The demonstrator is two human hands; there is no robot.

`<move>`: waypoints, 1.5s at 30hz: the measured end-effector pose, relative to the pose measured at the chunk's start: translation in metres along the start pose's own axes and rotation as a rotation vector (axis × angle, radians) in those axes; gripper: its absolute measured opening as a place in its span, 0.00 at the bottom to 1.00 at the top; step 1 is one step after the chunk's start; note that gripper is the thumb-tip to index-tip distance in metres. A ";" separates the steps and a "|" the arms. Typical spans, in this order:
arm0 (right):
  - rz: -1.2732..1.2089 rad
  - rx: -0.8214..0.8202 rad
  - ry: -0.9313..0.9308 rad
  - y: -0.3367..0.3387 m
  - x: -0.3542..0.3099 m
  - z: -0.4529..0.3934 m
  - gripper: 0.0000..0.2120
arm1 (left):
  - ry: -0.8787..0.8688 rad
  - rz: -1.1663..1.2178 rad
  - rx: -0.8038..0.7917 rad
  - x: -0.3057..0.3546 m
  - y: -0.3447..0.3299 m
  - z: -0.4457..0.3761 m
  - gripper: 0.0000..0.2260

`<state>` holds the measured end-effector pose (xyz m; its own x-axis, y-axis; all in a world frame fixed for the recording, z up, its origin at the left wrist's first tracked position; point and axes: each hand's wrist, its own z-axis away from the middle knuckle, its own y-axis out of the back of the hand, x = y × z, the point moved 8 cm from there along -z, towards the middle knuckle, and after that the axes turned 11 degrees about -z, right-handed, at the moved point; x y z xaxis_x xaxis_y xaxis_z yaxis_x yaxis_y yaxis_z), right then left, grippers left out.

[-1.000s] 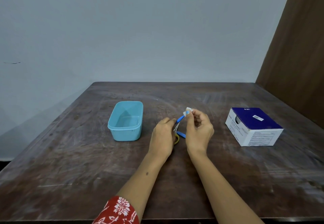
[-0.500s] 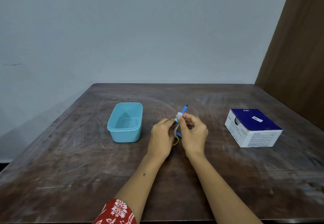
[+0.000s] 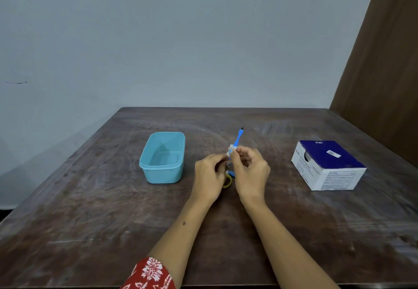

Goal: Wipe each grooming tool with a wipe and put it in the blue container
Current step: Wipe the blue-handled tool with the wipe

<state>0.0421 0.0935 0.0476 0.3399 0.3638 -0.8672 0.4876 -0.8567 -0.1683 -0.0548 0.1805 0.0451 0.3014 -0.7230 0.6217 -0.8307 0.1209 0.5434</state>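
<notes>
A slim blue grooming tool (image 3: 238, 137) points up and away from between my hands, its dark tip free. My left hand (image 3: 210, 177) grips its lower end. My right hand (image 3: 250, 171) pinches a small white wipe (image 3: 231, 150) around the tool's shaft, low down near my left fingers. Below the hands a yellow ring (image 3: 227, 183) and a bit of blue (image 3: 231, 174) from other tools show on the table, mostly hidden. The blue container (image 3: 163, 156) stands open to the left of my left hand, with nothing visible inside.
A blue-and-white box (image 3: 328, 164) sits at the right of the dark wooden table (image 3: 90, 209). A brown panel (image 3: 384, 62) rises at the far right, and a pale wall stands behind the table.
My right hand slid the wipe down the blue tool from its tip toward my left hand, baring the upper shaft. The left hand stayed put.
</notes>
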 end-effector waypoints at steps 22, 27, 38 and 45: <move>0.361 -0.221 0.281 -0.019 0.002 0.004 0.02 | 0.001 0.146 0.333 0.005 0.030 0.003 0.08; 0.422 -0.201 0.175 -0.017 0.012 0.000 0.01 | 0.038 0.189 0.351 -0.002 0.030 0.001 0.11; 0.380 -0.229 0.263 -0.020 -0.001 0.006 0.01 | 0.024 0.190 0.338 -0.001 0.029 0.002 0.11; 0.403 -0.214 0.239 -0.019 0.002 0.004 0.01 | 0.005 0.201 0.333 -0.001 0.028 0.003 0.10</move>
<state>0.0299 0.1089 0.0475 0.6967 0.1149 -0.7081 0.4252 -0.8611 0.2786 -0.0797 0.1829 0.0582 0.1192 -0.7037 0.7004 -0.9796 0.0315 0.1984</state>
